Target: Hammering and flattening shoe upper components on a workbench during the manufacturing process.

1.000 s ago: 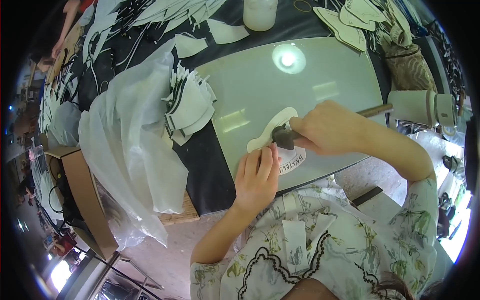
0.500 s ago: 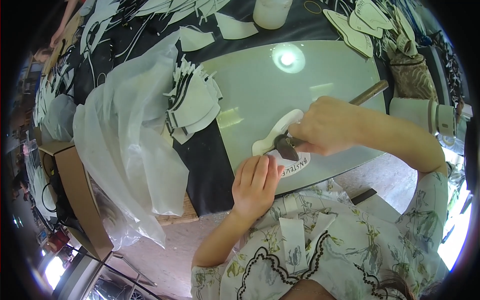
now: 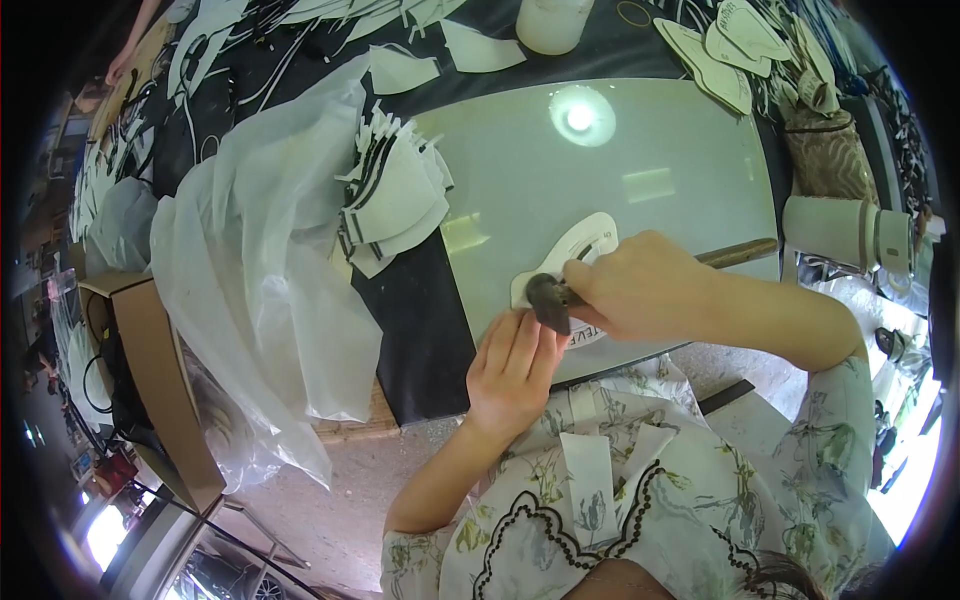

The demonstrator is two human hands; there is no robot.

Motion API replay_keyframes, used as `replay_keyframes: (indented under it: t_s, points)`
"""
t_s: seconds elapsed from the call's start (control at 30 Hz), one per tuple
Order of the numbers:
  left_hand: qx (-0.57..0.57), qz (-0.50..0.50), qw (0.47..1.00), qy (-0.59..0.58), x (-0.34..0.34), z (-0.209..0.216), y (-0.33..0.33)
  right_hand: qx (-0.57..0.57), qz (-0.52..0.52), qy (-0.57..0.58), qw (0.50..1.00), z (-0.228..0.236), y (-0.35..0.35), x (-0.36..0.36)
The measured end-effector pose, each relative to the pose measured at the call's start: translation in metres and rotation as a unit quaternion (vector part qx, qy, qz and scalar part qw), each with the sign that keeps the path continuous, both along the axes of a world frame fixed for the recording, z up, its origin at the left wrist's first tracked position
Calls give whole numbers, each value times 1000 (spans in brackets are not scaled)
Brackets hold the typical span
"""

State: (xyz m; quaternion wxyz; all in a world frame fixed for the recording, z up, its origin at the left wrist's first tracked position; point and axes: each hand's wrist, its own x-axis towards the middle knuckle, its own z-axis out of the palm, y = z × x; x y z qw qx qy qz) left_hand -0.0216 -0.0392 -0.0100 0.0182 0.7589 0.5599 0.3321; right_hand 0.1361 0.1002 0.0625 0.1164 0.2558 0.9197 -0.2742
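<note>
My right hand (image 3: 640,290) is closed around a hammer (image 3: 550,303) near its dark metal head. The wooden handle sticks out to the right behind the hand. Beneath the head lies a white curved flat piece (image 3: 575,240) with dark markings, on a pale smooth board (image 3: 680,140). My left hand (image 3: 513,375) has its fingers close together, fingertips pressing the near left edge of that piece beside the hammer head. The left thumb is hidden, and hammer and hands cover the middle of the piece.
Left of the board, a stack of white cut pieces (image 3: 400,205) lies by a translucent plastic sheet (image 3: 260,250). A cardboard box (image 3: 165,390) stands further left. Behind are a whitish jar (image 3: 553,22) and shaped templates (image 3: 705,65). A pale cylindrical container (image 3: 830,230) is at right.
The hammer head and my right hand have moved left and slightly nearer, close to my left fingertips. My left hand has hardly moved. The whole view has shifted slightly.
</note>
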Motion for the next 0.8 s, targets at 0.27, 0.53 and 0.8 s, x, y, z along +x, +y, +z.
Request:
replay_keyframes:
  t_s: [0.27, 0.53, 0.8]
  points:
    - [5, 17, 1000, -5, 1, -3, -3, -10, -71, 85, 994, 13, -7, 12]
    - [8, 20, 1000, -8, 1, 0, 0, -25, -85, 38, 995, 8, -10, 4]
    - [-8, 25, 999, -30, 0, 0, -2, 19, -202, 125, 971, 20, 9, 33]
